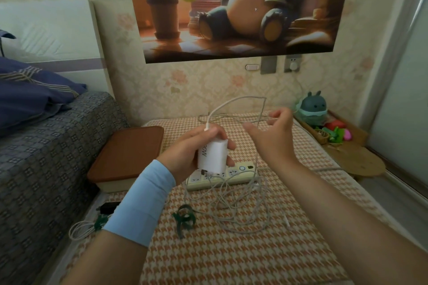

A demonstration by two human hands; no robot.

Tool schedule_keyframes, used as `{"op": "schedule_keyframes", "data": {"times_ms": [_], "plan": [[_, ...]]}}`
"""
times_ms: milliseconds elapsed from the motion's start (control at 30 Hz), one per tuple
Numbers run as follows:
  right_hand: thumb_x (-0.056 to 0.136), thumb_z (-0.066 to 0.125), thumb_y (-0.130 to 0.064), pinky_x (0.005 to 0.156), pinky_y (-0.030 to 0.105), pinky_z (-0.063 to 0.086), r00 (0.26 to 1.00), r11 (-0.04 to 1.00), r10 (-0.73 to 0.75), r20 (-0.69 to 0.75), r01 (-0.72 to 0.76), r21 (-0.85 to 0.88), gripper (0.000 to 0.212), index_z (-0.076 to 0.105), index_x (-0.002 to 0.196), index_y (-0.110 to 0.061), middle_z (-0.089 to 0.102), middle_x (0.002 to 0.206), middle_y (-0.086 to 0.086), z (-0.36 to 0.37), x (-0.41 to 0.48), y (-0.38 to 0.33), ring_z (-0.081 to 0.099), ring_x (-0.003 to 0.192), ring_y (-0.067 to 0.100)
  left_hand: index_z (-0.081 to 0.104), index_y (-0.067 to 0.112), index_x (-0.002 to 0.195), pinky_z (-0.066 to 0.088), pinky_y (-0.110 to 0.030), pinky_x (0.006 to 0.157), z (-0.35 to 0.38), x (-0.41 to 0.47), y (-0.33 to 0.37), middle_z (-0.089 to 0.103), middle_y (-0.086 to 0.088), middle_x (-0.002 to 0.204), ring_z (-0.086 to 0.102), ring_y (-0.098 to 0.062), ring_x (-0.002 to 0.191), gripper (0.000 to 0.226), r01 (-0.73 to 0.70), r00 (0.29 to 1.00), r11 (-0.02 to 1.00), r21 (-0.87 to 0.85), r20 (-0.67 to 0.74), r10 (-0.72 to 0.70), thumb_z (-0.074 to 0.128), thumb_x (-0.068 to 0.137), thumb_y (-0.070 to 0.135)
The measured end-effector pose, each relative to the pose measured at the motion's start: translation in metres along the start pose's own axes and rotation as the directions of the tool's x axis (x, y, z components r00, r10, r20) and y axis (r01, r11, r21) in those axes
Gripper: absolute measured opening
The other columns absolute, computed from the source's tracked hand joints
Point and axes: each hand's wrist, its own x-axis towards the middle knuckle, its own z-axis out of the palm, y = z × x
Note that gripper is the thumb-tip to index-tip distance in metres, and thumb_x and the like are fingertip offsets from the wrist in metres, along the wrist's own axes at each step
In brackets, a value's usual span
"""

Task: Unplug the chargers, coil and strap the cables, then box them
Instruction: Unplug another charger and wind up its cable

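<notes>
left hand grips white charger | print perhaps MOC | cable white, loose

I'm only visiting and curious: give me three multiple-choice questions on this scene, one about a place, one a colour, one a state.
1. Where is the white charger? A) on the bed B) in the left hand C) on the floor
2. What colour is the loose strap? A) green B) red C) yellow
3. The box is: A) open B) tipped over C) closed

Answers: 1 B, the fingers curl round it; 2 A, it lies dark green on the mat; 3 C, its brown lid sits flat on top.
</notes>
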Motion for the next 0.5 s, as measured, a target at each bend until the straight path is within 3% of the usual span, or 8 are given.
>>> {"op": "schedule_keyframes", "data": {"times_ms": [100, 200, 233, 300, 333, 400, 500], "plan": [[0.075, 0.085, -0.045, 0.101, 0.034, 0.041, 0.974, 0.977, 0.208, -0.088, -0.21, -0.02, 0.086, 0.032, 0.139, -0.022, 0.037, 0.145, 0.008, -0.006, 0.01, 0.013, 0.041, 0.134, 0.028, 0.066, 0.013, 0.086, 0.05, -0.044, 0.076, -0.005, 0.002, -0.006, 0.067, -0.013, 0.087, 0.066, -0.038, 0.073, 0.017, 0.015, 1.0, 0.993, -0.113, -0.009, -0.016, 0.053, 0.088, 0.023], [0.076, 0.079, -0.059, 0.114, 0.053, 0.035, 0.906, 0.915, 0.396, 0.151, -0.374, -0.155, 0.106, 0.014, 0.157, -0.038, 0.02, 0.164, 0.009, -0.008, 0.009, 0.03, 0.027, 0.148, 0.035, 0.068, 0.012, 0.082, 0.05, -0.044, 0.076, -0.007, 0.003, -0.01, 0.065, -0.012, 0.082, 0.065, -0.036, 0.071, 0.016, 0.019, 1.0, 0.978, -0.21, 0.007, -0.018, 0.052, 0.083, 0.016], [0.08, 0.076, -0.06, 0.115, 0.055, 0.032, 0.871, 0.908, 0.416, 0.261, -0.383, -0.17, 0.102, 0.014, 0.158, -0.04, 0.018, 0.167, 0.006, -0.006, 0.007, 0.036, 0.024, 0.15, 0.034, 0.068, 0.012, 0.082, 0.051, -0.043, 0.075, -0.008, 0.004, -0.01, 0.064, -0.012, 0.081, 0.064, -0.035, 0.071, 0.015, 0.023, 1.0, 0.97, -0.242, 0.011, -0.021, 0.054, 0.08, 0.015], [0.092, 0.064, -0.055, 0.115, 0.05, 0.034, 0.781, 0.91, 0.411, 0.47, -0.379, -0.166, 0.075, 0.031, 0.156, -0.033, 0.03, 0.164, -0.001, -0.002, 0.003, 0.043, 0.031, 0.148, 0.028, 0.065, 0.011, 0.083, 0.053, -0.042, 0.069, -0.007, 0.004, -0.011, 0.062, -0.012, 0.079, 0.062, -0.034, 0.071, 0.011, 0.025, 1.0, 0.954, -0.298, -0.002, -0.026, 0.055, 0.077, 0.014], [0.099, 0.057, -0.049, 0.112, 0.046, 0.038, 0.742, 0.916, 0.397, 0.541, -0.362, -0.176, 0.056, 0.046, 0.149, -0.027, 0.043, 0.156, -0.001, 0.0, 0.001, 0.044, 0.041, 0.143, 0.025, 0.063, 0.011, 0.083, 0.054, -0.04, 0.066, -0.006, 0.005, -0.011, 0.062, -0.012, 0.077, 0.061, -0.034, 0.069, 0.01, 0.03, 0.999, 0.949, -0.314, -0.026, -0.04, 0.055, 0.078, 0.013], [0.107, 0.044, -0.037, 0.095, 0.038, 0.047, 0.74, 0.928, 0.366, 0.565, -0.334, -0.164, 0.033, 0.065, 0.122, -0.015, 0.07, 0.124, 0.003, 0.003, 0.0, 0.043, 0.061, 0.12, 0.021, 0.061, 0.01, 0.086, 0.055, -0.038, 0.063, -0.004, 0.008, -0.012, 0.063, -0.012, 0.078, 0.062, -0.032, 0.066, 0.007, 0.052, 0.99, 0.963, -0.266, -0.116, -0.086, 0.054, 0.086, 0.011], [0.11, 0.035, -0.027, 0.069, 0.034, 0.053, 0.803, 0.94, 0.323, 0.502, -0.333, -0.072, 0.031, 0.06, 0.101, -0.012, 0.075, 0.073, 0.008, 0.003, 0.003, 0.033, 0.072, 0.073, 0.025, 0.064, 0.01, 0.088, 0.058, -0.046, 0.074, -0.011, 0.017, -0.024, 0.067, -0.013, 0.085, 0.068, -0.032, 0.071, 0.01, 0.155, 0.933, 0.988, -0.011, -0.326, -0.15, 0.057, 0.094, 0.014]]}}
